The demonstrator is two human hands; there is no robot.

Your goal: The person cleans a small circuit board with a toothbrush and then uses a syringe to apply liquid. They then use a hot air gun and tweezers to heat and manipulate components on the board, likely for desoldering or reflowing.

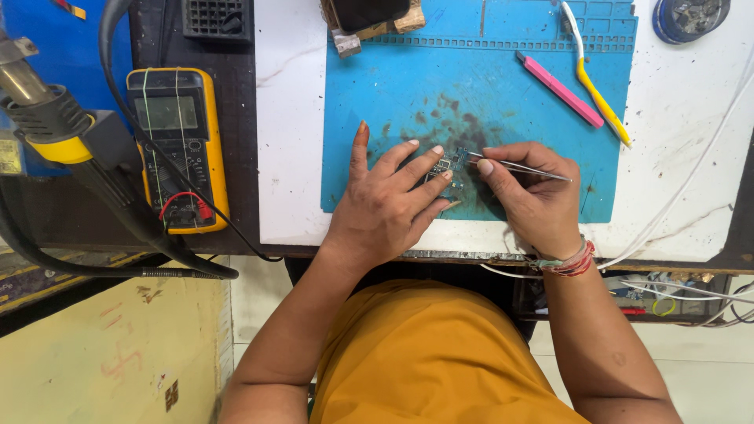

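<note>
A small circuit board lies on the stained part of the blue work mat. My left hand rests flat on the mat, its index and middle fingertips pressing on the board. My right hand grips metal tweezers, whose tips touch the board's top right corner. Part of the board is hidden under my fingers.
A yellow multimeter with red and black leads sits at the left. A hot-air tool handle and hose hang nearby. A pink stick, yellow-handled tool, dark phone and white cables lie around the mat.
</note>
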